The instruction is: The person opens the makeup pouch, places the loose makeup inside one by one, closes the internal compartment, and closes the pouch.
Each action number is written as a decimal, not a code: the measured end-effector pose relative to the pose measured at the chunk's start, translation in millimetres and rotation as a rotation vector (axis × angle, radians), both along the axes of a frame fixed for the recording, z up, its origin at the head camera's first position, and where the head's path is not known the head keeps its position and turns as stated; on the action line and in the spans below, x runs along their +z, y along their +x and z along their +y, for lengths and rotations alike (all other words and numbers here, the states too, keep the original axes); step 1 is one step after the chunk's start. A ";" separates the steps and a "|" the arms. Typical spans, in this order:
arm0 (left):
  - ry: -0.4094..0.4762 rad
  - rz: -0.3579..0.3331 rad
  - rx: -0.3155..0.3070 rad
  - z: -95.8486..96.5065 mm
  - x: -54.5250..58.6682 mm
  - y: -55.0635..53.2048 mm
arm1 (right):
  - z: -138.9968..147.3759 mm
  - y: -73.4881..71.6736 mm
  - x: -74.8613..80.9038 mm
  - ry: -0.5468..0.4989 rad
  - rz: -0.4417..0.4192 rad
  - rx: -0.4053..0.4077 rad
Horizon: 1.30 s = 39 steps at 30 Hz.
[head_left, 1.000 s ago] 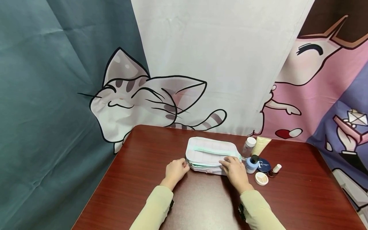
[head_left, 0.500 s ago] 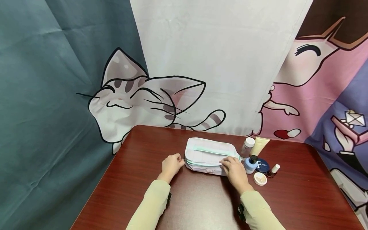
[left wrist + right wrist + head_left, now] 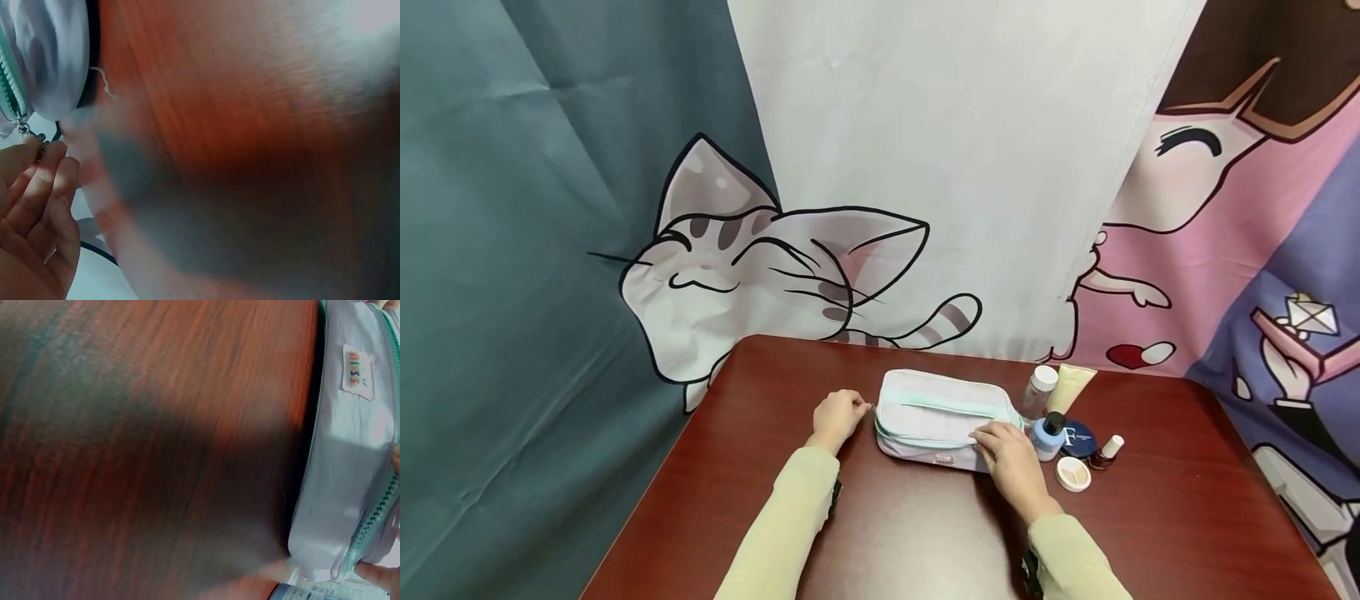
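Note:
A pale lilac cosmetic bag (image 3: pixel 925 427) with a mint-green handle and zipper lies on the table. At its left corner my left hand (image 3: pixel 838 417) pinches the small metal zipper pull (image 3: pixel 41 142) between thumb and fingertips. My right hand (image 3: pixel 1013 463) holds the bag's front right part, fingers over the lid's edge. In the right wrist view, the green zipper (image 3: pixel 374 515) runs along the front with its teeth joined, above a small label (image 3: pixel 358 372). Only fingertips of the right hand show in that view.
Right of the bag stand a white-capped bottle (image 3: pixel 1039 392), a cream tube (image 3: pixel 1070 387) and a blue bottle (image 3: pixel 1047 439). Close by are a dark blue round case (image 3: pixel 1080 439), a small round pot (image 3: pixel 1073 474) and nail polish (image 3: pixel 1107 452). A printed curtain hangs behind the table.
My left hand has moved left and back around the bag's left front corner with the zipper pull. The gap at the front left has closed. My right hand stays on the bag.

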<state>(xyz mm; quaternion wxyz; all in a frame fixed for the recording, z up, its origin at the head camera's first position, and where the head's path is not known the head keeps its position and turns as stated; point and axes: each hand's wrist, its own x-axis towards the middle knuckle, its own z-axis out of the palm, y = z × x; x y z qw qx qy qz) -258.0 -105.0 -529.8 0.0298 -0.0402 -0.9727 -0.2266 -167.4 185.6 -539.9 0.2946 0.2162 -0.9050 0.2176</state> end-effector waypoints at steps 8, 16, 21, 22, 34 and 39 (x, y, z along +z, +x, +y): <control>0.030 -0.037 0.017 5.8 -0.2 -17.1 | 1.2 8.7 -1.9 0.009 0.008 -0.014; 0.058 -0.087 0.006 13.7 3.5 -29.3 | 4.5 15.7 -3.0 -0.005 0.023 0.016; 0.057 -0.073 -0.030 18.9 3.8 -38.1 | 6.6 17.5 -4.8 -0.012 0.027 0.045; 0.060 -0.073 -0.041 20.0 3.7 -39.7 | 7.1 17.5 -5.3 -0.015 0.031 0.051; 0.178 -0.116 -0.108 32.2 5.0 -50.3 | 9.9 17.3 -10.6 -0.025 0.047 0.074; 0.284 -0.165 -0.090 32.7 3.8 -51.0 | 8.5 19.5 -11.1 -0.014 0.013 0.051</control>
